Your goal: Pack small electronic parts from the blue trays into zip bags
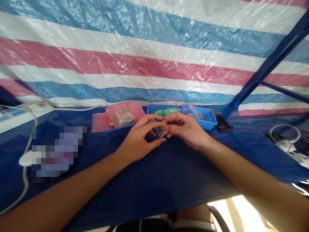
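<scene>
A small clear plastic bag (159,131) with tiny brownish pieces inside is held up between my two hands, above the blue table. My right hand (187,130) pinches the bag's right side between thumb and fingers. From the other side, my left hand (138,137) has its fingertips against the bag's upper edge, with the thumb lower and apart. The fingertips of both hands meet there and partly hide the bag. Just behind them stands a blue bin (164,105) with green packets (169,111).
At the left, a blue bin (118,131) carries pink plastic bags (127,111). Another blue bin (205,123) holds clear bags, beside a dark phone (223,120). A blurred-out item (60,151) and a white cable (25,180) lie left. Striped sheeting (145,64) hangs behind.
</scene>
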A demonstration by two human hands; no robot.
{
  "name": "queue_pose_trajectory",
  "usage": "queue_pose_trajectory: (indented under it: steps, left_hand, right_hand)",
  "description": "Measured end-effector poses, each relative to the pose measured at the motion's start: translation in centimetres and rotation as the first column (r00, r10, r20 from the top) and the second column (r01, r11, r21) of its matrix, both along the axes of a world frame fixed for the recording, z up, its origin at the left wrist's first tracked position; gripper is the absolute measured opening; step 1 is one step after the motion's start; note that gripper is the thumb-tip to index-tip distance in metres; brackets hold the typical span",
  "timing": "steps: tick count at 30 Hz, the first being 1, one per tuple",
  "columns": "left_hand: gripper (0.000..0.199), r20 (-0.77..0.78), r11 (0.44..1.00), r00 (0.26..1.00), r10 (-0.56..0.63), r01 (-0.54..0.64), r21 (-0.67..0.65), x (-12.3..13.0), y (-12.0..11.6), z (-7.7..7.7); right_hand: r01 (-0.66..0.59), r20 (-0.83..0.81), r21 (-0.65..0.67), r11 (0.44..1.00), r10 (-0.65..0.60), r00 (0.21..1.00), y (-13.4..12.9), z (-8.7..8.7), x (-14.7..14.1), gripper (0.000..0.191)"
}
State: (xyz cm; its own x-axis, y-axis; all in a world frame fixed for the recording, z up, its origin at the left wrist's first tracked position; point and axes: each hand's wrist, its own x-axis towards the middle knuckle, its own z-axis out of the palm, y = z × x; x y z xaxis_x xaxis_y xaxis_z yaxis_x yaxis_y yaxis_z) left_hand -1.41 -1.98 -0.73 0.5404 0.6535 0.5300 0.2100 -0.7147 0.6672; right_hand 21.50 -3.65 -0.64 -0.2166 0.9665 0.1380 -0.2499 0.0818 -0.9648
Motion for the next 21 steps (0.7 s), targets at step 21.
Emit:
queue_pose_trajectory:
  steps: [21]
  left_hand:
    - [0.045, 0.025, 0.997, 0.999, 0.024, -0.023, -0.067, 0.1, -0.1, 0.0]
  right_hand:
    - [-0.013, 0.119, -0.042, 0.999, 0.018, 0.993, -0.2, 0.7, 0.6, 0.044]
